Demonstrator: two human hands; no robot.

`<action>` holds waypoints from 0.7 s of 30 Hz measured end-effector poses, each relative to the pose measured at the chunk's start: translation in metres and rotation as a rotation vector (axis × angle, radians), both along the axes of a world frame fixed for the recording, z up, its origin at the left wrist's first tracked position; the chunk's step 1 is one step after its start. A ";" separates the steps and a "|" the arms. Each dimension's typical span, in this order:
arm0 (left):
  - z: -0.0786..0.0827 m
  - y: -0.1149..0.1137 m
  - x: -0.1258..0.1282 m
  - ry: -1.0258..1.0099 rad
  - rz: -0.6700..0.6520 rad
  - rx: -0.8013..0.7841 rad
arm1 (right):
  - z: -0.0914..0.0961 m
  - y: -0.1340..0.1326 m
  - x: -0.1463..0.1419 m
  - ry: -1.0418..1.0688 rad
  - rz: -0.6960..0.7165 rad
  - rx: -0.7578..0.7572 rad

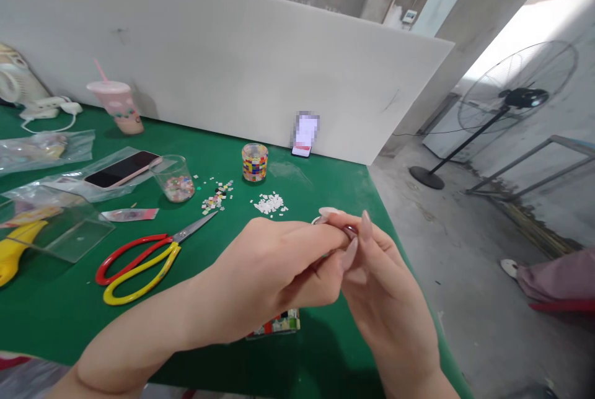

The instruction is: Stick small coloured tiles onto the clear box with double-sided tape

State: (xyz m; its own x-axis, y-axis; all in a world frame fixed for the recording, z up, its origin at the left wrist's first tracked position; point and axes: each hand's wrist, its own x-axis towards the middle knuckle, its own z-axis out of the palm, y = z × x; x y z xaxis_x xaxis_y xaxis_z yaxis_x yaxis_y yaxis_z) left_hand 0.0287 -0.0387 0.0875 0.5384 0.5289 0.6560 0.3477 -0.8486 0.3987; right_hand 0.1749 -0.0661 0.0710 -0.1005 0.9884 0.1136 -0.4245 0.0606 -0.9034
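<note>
My left hand [288, 256] and my right hand [383, 263] meet above the right side of the green table. Both are closed, with fingertips pinched together around something small that the fingers mostly hide; a pale curved edge and a dark glint show between them. Partly covered by my left hand, a flat piece with a multicoloured mosaic pattern [284, 323] lies on the table. Beyond the hands is a pile of white tile chips [270, 203]. A clear cup banded with coloured tiles [255, 163] stands behind it.
Left of my hands lie scissors [139, 266] with red and yellow handles, mixed chips [217, 197] and a plastic cup of chips [174, 181]. A phone [121, 170], pink drink cup [118, 108] and clear acrylic piece [86, 235] are farther left. Another phone [304, 135] leans against the white board [260, 70].
</note>
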 end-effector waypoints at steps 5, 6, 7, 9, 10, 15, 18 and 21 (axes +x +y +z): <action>0.001 -0.002 0.003 0.013 0.030 -0.018 | -0.001 -0.001 0.002 0.014 0.007 -0.014; 0.001 -0.002 0.003 0.016 0.033 -0.020 | -0.001 -0.002 0.001 0.016 0.006 -0.012; 0.001 -0.002 0.003 0.013 0.039 -0.016 | -0.001 -0.002 0.001 0.019 0.005 -0.010; 0.000 -0.001 0.002 0.010 0.050 -0.012 | -0.001 -0.002 0.000 0.024 0.009 -0.008; -0.001 -0.001 0.002 0.009 0.053 -0.009 | -0.001 -0.002 0.000 0.023 0.012 -0.009; -0.002 0.000 0.001 0.009 0.033 0.006 | -0.001 0.000 0.000 0.015 -0.004 -0.032; -0.001 0.000 0.003 -0.006 0.058 0.036 | -0.001 -0.001 0.000 0.019 0.002 -0.037; 0.000 -0.001 0.006 -0.017 0.086 0.042 | -0.001 -0.002 0.000 0.028 0.013 -0.036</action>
